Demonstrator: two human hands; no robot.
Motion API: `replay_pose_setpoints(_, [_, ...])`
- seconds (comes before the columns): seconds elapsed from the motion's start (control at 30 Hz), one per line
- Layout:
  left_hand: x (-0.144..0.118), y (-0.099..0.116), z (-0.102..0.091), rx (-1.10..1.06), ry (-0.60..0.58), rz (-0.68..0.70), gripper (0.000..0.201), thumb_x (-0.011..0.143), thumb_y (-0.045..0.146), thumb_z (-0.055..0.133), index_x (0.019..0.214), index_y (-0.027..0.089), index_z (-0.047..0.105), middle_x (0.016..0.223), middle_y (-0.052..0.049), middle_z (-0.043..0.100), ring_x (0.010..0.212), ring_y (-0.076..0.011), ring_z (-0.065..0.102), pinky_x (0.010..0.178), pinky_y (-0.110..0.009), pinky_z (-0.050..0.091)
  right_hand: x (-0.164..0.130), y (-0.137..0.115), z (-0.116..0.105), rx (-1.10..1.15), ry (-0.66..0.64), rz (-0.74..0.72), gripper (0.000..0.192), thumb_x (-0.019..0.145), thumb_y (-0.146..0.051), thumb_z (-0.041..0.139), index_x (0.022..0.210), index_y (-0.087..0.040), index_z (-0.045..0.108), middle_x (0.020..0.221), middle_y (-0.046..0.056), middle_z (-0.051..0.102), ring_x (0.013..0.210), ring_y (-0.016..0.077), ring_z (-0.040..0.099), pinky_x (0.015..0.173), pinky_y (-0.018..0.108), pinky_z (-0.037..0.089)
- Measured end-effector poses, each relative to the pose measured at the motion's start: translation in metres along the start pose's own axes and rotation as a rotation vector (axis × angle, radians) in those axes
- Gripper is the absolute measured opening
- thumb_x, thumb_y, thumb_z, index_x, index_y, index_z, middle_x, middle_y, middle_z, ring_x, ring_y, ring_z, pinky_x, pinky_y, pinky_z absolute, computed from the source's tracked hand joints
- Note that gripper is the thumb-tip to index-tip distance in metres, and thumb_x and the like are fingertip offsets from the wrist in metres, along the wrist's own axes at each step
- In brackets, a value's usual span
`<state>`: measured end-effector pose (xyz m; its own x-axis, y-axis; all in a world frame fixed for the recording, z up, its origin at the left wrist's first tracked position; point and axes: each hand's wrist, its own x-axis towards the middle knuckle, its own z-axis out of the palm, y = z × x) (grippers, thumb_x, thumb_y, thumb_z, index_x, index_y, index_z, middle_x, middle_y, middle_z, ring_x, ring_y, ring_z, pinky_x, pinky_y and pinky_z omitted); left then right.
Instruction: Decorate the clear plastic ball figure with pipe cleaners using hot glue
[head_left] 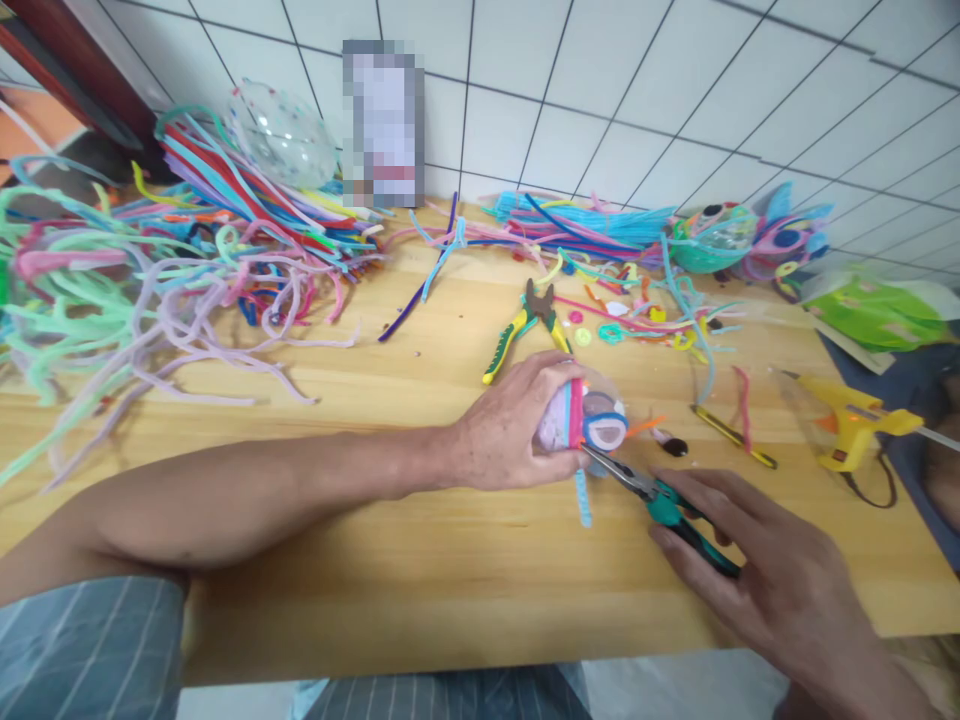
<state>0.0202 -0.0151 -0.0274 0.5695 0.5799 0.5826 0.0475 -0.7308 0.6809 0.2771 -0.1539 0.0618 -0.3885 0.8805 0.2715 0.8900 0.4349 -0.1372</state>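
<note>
Craft ball [592, 420] | in left hand [510, 430] | right hand [757, 570] holds pliers [660, 500]

Teal-handled pliers [679, 515]; yellow glue gun [851, 425]; grey-striped sleeve [90, 650].

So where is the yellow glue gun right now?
The yellow glue gun lies on the wooden table at the far right of the head view, beyond the right hand.

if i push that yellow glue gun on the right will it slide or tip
The glue gun lies on its side on the wooden table, so it would probably slide rather than tip. Its trailing cord may drag or swing it.
</note>
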Motion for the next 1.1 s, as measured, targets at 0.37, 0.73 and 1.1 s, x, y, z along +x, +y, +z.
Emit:
replay_pose_setpoints(0.37, [0.0, -0.002, 0.002, -0.021, 0.019, 0.004, 0.078, 0.088, 0.048, 0.079, 0.15, 0.021, 0.039, 0.145, -0.021, 0.055, 0.143, -0.0387, 0.053, 0.119, -0.062, 0.048, 0.007, 0.06, -0.008, 0.076, 0.044, 0.167, 0.029, 0.102, -0.04, 0.064, 0.125, -0.027, 0.074, 0.111, 0.007, 0.081, 0.094, 0.0234, 0.079, 0.081, 0.031, 0.063])
replay_pose_setpoints(0.73, [-0.001, 0.003, -0.008, -0.037, -0.062, -0.001, 0.068, 0.099, 0.039, 0.069, 0.154, 0.023, 0.033, 0.15, -0.021, 0.051, 0.146, -0.0365, 0.048, 0.12, -0.059, 0.046, 0.045, 0.178, 0.053, -0.278, 0.1, 0.753, 0.05, 0.091, -0.059, 0.055, 0.113, -0.02, 0.077, 0.107, 0.018, 0.075, 0.104, 0.0366, 0.068, 0.092, 0.05, 0.052])
replay_pose_setpoints(1.1, [0.003, 0.003, -0.012, -0.144, -0.081, -0.111, 0.061, 0.1, 0.041, 0.067, 0.151, 0.021, 0.04, 0.149, -0.02, 0.052, 0.143, -0.0345, 0.05, 0.121, -0.054, 0.043, 0.056, 0.156, 0.053, -0.113, 0.355, 0.444, 0.056, 0.095, -0.063, 0.063, 0.131, -0.021, 0.07, 0.127, 0.023, 0.072, 0.125, 0.0446, 0.063, 0.111, 0.066, 0.046])
